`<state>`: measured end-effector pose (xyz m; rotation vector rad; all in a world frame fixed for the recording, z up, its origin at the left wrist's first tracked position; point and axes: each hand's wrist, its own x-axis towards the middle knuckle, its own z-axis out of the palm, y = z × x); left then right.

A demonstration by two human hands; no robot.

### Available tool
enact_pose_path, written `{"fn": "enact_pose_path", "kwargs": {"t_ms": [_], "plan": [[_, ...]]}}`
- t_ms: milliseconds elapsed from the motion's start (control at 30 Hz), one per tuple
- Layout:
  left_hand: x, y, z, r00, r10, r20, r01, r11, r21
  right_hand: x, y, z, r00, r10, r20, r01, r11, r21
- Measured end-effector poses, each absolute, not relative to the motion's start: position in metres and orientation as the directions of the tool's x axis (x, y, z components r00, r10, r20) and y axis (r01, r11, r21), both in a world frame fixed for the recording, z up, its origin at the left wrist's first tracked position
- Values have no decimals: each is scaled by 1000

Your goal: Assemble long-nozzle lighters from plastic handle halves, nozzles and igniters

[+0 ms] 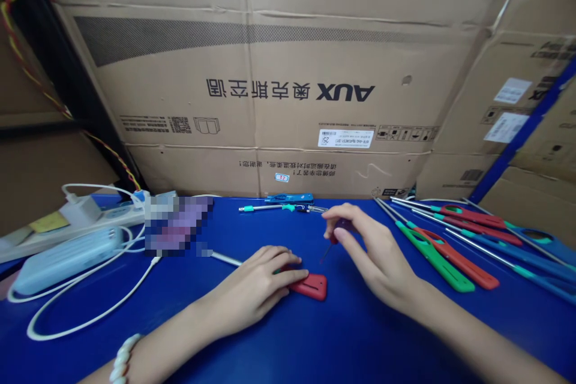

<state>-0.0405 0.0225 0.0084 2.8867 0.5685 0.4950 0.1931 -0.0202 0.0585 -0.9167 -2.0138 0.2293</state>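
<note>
1. While the left hand (260, 283) lay over the red lighter (316, 288) on the worktop (288, 351), its grip was clamped on the handle.
2. The right hand (377, 247) had its grip pinched on a screwdriver (333, 239), whose shaft slanted down near the lighter.
3. A green lighter (443, 263) and an orange lighter (470, 266) lay to the right.

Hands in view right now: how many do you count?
2: the left hand is on the red handle; the right hand, beside it, holds a thin-shafted tool. No others show.
</note>
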Motion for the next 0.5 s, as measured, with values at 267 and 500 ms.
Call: {"fn": "enact_pose_path", "kwargs": {"t_ms": [267, 500], "plan": [[-44, 30, 11, 637, 542, 548, 510, -830, 228, 168, -20, 22, -665, 652, 364, 704, 710, 15], [-47, 28, 14, 602, 540, 589, 514, -826, 232, 159, -18, 10, -678, 707, 202, 732, 674, 97]]}}
